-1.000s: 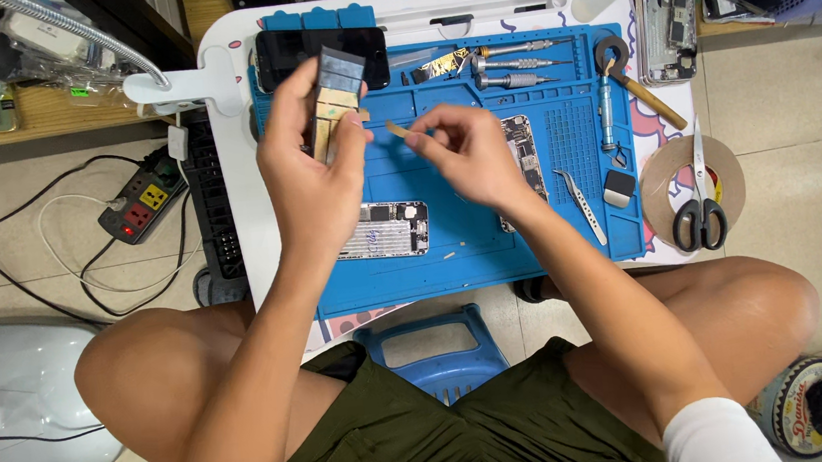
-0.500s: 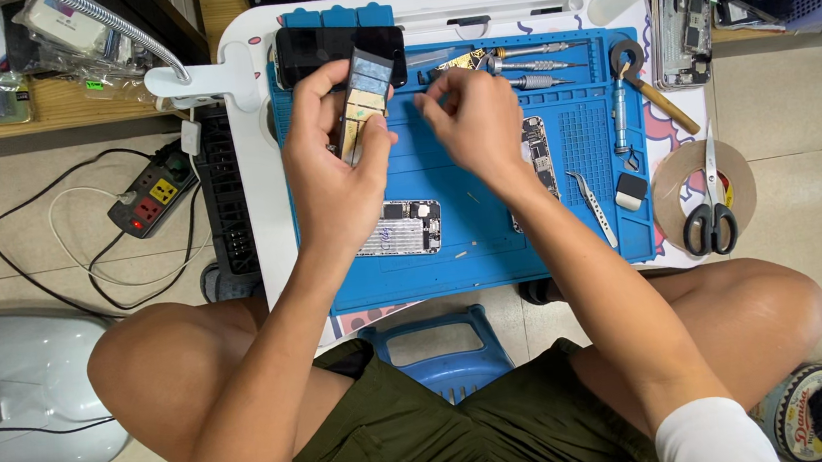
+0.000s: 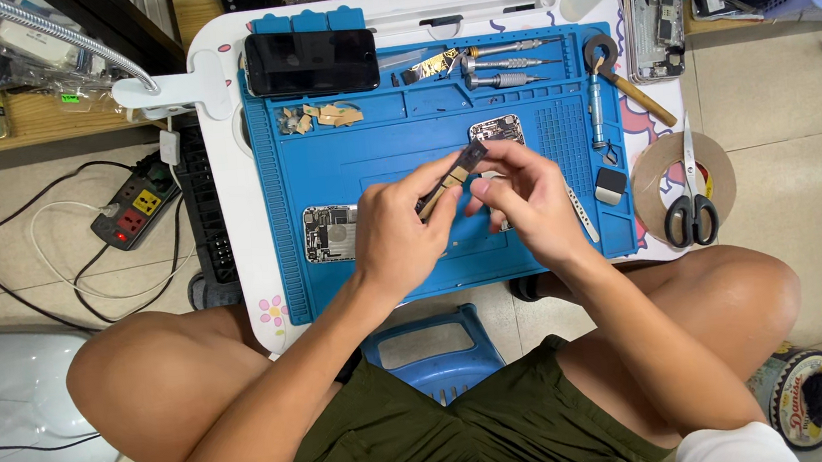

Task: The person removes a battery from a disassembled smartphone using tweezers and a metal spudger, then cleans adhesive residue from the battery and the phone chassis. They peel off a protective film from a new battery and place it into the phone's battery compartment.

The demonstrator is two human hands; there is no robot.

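Over the middle of the blue repair mat [image 3: 374, 154], my left hand [image 3: 397, 237] grips a small brush [image 3: 456, 174] with a wooden handle and a dark head, tilted up to the right. My right hand [image 3: 529, 205] meets it from the right, thumb and fingertips pinched at the brush's head. A bare phone circuit board [image 3: 329, 234] lies on the mat just left of my left hand. A second board [image 3: 496, 130] lies just beyond my right fingers. Whatever lies under my hands is hidden.
A black phone [image 3: 312, 62], small tan pieces [image 3: 325, 117] and screwdrivers [image 3: 505, 63] lie along the mat's far side. Tweezers [image 3: 582, 212], scissors [image 3: 692, 204] on a tape roll [image 3: 662, 177] and an opened phone chassis [image 3: 653, 7] are at right. A power strip [image 3: 135, 209] lies on the floor at left.
Both hands have come back from the far part of the mat to its near middle. The right hand has closed in on the brush held by the left.
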